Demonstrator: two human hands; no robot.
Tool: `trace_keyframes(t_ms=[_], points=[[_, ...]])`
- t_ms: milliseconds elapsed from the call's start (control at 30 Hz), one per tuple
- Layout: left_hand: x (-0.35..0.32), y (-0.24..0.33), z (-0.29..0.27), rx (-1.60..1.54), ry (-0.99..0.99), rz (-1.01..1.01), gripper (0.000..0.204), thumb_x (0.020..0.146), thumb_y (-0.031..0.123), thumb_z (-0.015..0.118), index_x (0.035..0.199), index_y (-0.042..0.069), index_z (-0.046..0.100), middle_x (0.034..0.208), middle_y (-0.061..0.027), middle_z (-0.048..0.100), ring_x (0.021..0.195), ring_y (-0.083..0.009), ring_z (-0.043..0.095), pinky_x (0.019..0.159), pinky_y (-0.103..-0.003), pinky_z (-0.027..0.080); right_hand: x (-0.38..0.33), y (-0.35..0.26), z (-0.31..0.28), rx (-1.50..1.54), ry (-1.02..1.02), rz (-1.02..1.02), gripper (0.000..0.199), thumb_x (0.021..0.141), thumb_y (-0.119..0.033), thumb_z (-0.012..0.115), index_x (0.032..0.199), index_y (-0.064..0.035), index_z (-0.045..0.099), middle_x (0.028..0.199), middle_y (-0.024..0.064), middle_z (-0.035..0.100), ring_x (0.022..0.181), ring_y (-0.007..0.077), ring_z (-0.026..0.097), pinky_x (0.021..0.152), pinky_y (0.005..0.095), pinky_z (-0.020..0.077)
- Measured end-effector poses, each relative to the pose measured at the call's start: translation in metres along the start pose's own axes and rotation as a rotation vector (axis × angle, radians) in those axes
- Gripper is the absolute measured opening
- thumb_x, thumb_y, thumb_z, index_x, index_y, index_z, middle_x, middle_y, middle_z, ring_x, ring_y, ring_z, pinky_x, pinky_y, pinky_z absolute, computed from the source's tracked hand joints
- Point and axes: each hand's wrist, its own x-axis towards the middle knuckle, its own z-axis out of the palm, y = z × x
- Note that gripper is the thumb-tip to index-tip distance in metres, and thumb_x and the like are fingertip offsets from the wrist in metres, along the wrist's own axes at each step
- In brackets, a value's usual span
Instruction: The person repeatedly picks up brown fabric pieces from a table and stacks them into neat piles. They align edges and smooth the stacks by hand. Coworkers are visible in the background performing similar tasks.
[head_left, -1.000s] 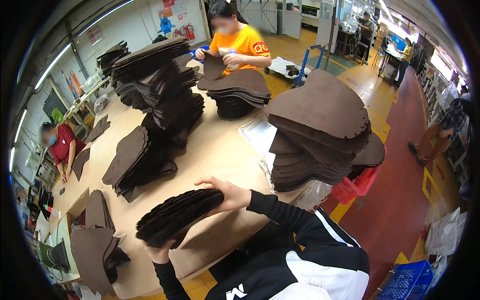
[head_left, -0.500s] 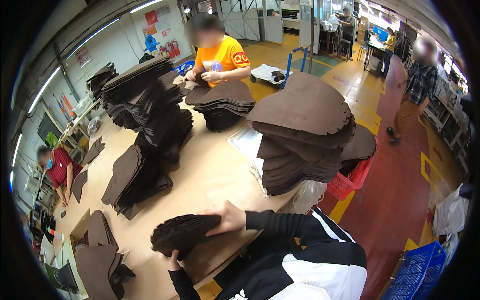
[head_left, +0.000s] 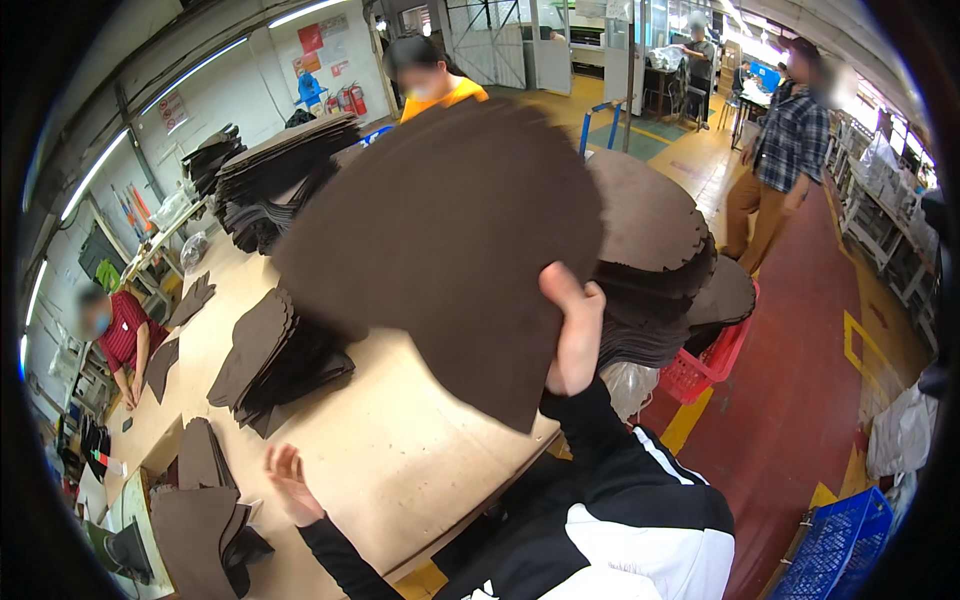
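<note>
My right hand [head_left: 575, 330] holds up a large dark brown cut panel [head_left: 450, 230], gripping its right edge with the thumb on the broad face. The panel is raised and tilted, blurred along its edges, and covers much of the table's far side. I cannot tell whether more pieces lie behind it. My left hand [head_left: 290, 487] is apart from it, fingers spread and holding nothing, above the near left of the table [head_left: 390, 450]. A stack of similar brown pieces [head_left: 250, 350] lies left of the raised panel; another tall stack [head_left: 650, 210] stands to its right.
More brown pieces [head_left: 190, 530] sit at the near left, and tall piles [head_left: 290, 150] stand farther back. A red basket [head_left: 715, 355] is beyond the right edge, a blue crate [head_left: 835, 545] at lower right. Co-workers stand behind the table, at its left, and in the right aisle [head_left: 785, 150].
My right hand has swung the brown bundle up from the table edge, its broad face now showing. My left hand has let go and moved left. The person in the aisle has shifted left.
</note>
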Motion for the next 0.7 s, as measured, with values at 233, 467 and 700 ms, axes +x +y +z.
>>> trace_keyframes(t_ms=[233,467,700], points=[[-0.049,-0.071,-0.017,-0.105,-0.231,-0.508,0.084,0.093,0.076,0.028,0.139,0.008,0.047,0.124,-0.0125,0.061,0.111,-0.0224,0.059,0.100,-0.036,0.044,0.077,0.026,-0.005,0.017,0.398,-0.640,0.056,0.093,-0.013,0.068,0.141,-0.0116,0.039,0.141,0.0066,0.047,0.126,0.0213,0.048,0.104,0.0418,0.0414],[-0.060,-0.080,-0.025,-0.028,-0.158,-0.485,0.066,0.100,0.059,0.039,0.138,0.006,0.048,0.127,-0.0114,0.059,0.116,-0.0203,0.056,0.104,-0.034,0.043,0.087,0.037,-0.019,0.005,0.413,-0.571,0.082,0.096,-0.017,0.062,0.153,-0.0131,0.002,0.150,0.0092,0.028,0.137,0.0226,0.033,0.115,0.0534,0.0233],[-0.063,-0.086,-0.027,-0.047,-0.157,-0.424,0.041,0.105,0.030,0.048,0.137,0.004,0.048,0.127,-0.0113,0.059,0.117,-0.0195,0.057,0.105,-0.034,0.043,0.081,0.039,-0.035,-0.089,0.340,-0.479,0.083,0.098,-0.009,0.059,0.155,-0.0170,-0.001,0.146,0.0055,0.033,0.128,0.0184,0.040,0.115,0.0528,0.0293]])
